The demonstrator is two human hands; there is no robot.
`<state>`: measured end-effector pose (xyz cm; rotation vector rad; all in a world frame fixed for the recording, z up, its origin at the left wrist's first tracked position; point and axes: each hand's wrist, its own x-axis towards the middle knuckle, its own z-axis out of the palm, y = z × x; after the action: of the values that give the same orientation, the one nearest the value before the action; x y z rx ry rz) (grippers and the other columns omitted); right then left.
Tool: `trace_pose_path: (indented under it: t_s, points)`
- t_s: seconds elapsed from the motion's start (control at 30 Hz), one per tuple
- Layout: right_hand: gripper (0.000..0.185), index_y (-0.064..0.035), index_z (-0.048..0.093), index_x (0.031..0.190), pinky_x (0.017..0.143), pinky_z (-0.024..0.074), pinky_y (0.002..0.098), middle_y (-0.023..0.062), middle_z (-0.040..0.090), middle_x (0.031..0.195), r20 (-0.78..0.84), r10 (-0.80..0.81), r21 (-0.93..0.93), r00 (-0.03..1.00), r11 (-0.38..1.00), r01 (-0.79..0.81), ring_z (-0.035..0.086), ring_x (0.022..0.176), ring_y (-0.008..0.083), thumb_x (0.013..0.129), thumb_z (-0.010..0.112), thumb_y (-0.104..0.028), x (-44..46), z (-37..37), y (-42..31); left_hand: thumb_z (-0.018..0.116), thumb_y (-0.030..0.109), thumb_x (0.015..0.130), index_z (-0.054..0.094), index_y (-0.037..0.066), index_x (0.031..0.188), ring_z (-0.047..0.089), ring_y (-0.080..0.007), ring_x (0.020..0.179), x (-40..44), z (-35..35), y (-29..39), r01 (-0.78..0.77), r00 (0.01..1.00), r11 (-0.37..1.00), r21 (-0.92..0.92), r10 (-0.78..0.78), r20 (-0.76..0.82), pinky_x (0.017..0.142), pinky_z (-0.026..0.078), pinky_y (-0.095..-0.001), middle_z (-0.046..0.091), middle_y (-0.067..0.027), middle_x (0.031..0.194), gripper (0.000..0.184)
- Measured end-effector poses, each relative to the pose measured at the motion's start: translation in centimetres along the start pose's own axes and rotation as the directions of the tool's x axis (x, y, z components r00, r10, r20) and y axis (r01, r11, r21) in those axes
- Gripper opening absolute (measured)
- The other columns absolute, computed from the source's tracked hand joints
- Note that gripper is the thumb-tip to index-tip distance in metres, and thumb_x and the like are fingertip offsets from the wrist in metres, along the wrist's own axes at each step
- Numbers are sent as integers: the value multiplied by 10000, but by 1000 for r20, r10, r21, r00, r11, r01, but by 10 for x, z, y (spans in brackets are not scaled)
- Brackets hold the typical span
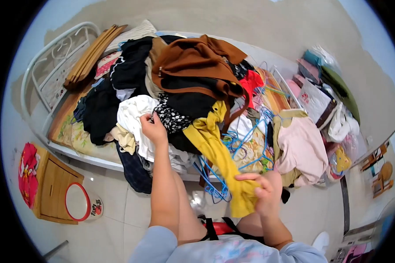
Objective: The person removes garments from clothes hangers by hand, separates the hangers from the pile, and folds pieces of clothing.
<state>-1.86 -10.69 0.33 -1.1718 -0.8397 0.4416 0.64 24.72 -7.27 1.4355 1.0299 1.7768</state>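
My left hand (154, 129) is at the white garment (136, 115) on the pile, beside a black-and-white patterned cloth (170, 116). Its fingers are bent, and what they grip, if anything, is too small to tell. My right hand (264, 193) pinches the lower part of a yellow garment (215, 151), which stretches from the pile down over the bed's front edge. Blue hangers (215, 188) lie beside the yellow garment. A brown jacket (193, 61) and black clothes (103, 109) make up much of the heap.
A white-framed bed (87, 160) carries the heap, with wooden slats (90, 59) at its left end. Right of the heap lie a pink top (300, 147) and bags (342, 122). A wooden cabinet (52, 188) and red-rimmed bin (88, 202) stand at left.
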Motion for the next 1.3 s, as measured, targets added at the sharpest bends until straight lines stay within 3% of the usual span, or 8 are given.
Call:
trace_pose_path:
  t_s: [0.2,0.4,0.6,0.73,1.0,1.13,1.2,1.3]
  points:
    - [278,17,454,739,776,453,366,253,569,973,-281,-95,21,955,994,105,542,865,264,835,456,-244,-50,-38,-40,542,-23,666,545,-7,918,543,-324,845,-59,-13,82,-643,748,739,-199,662,43,768,429,-384,577,-156,917,253]
    - [275,-36,412,704,600,391,302,149,520,765,-402,-295,164,867,908,385,434,658,171,852,455,-264,-74,-74,-66,640,178,682,380,44,1296,340,-346,1233,-161,-36,94,-11,-48,915,-404,403,914,1016,292,-385,354,-208,1325,680]
    - [268,-83,357,645,545,358,271,47,437,663,-401,-289,387,869,807,447,360,589,147,862,430,-224,-89,-101,-78,647,153,757,252,-9,1336,424,-292,1162,-195,-42,58,158,376,987,0,-60,925,944,373,-358,349,-198,1310,719]
    - [299,-87,346,561,505,352,306,59,447,581,-265,-228,610,937,713,346,372,540,160,816,433,-217,-103,-119,-68,482,371,903,226,63,1354,492,-240,1087,-173,-18,71,851,190,523,-45,-226,955,891,416,-354,449,-136,1243,603]
    - [318,-100,326,570,440,327,339,39,446,563,-101,-242,765,965,602,231,355,490,152,824,443,-252,-131,-146,-60,398,306,942,452,34,1231,509,-281,1091,-176,52,88,999,-40,3,42,-272,961,945,400,-411,528,-140,1197,401]
    - [226,-34,527,949,770,479,356,96,587,909,-856,157,488,493,563,667,578,874,227,869,494,-242,-139,-172,-52,472,146,913,449,1,1190,591,-246,947,-177,30,130,916,217,389,-102,-265,940,758,521,-362,556,-132,1125,313]
    - [346,-9,466,1172,945,393,381,123,548,1117,-688,-247,361,683,700,616,513,1091,271,864,501,-163,-133,-206,-18,468,126,914,429,-14,1188,595,-226,934,-185,2,159,851,346,484,-202,-229,910,760,516,-349,563,-116,1099,310]
    - [523,-30,350,1310,990,309,380,116,420,1297,-765,-219,-354,606,928,-111,409,1197,242,826,533,-110,-110,-189,6,477,126,912,440,-21,1183,590,-199,934,-201,-48,195,745,419,650,-150,-281,864,783,490,-305,571,-104,1090,310]
